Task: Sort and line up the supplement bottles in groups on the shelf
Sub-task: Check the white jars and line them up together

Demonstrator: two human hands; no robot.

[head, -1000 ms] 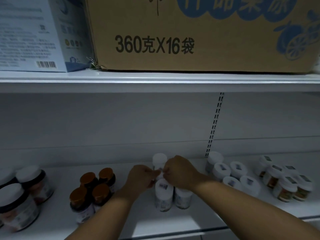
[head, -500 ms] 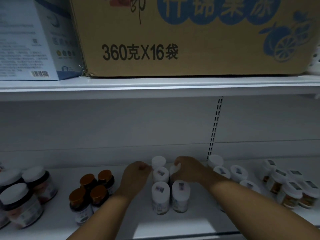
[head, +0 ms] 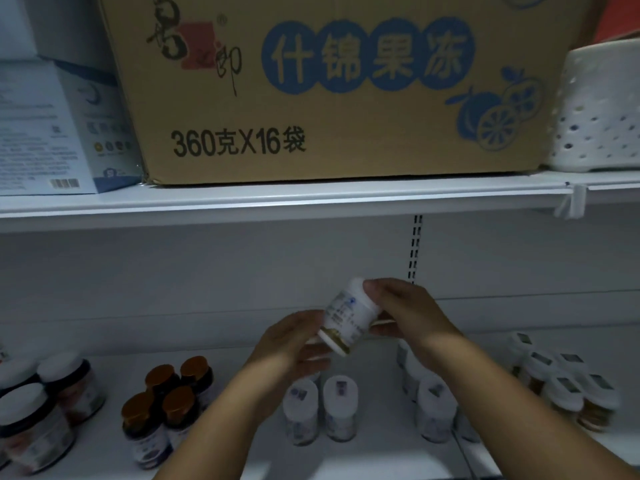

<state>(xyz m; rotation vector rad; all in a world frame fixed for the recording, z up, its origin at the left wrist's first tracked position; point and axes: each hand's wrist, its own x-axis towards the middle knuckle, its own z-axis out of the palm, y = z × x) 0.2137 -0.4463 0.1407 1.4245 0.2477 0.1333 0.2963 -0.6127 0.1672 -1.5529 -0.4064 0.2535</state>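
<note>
I face a dim white shelf (head: 104, 455); a cardboard box (head: 329, 91) sits on the board above. My right hand (head: 405, 313) and left hand (head: 294, 344) grip a white bottle (head: 348, 318) above the shelf, tilted, cap up-right, base toward me.

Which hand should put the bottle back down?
Probably the right hand. Its fingers grip the tilted white bottle at the cap and side, held above the shelf, while the left hand only steadies its base.
</note>
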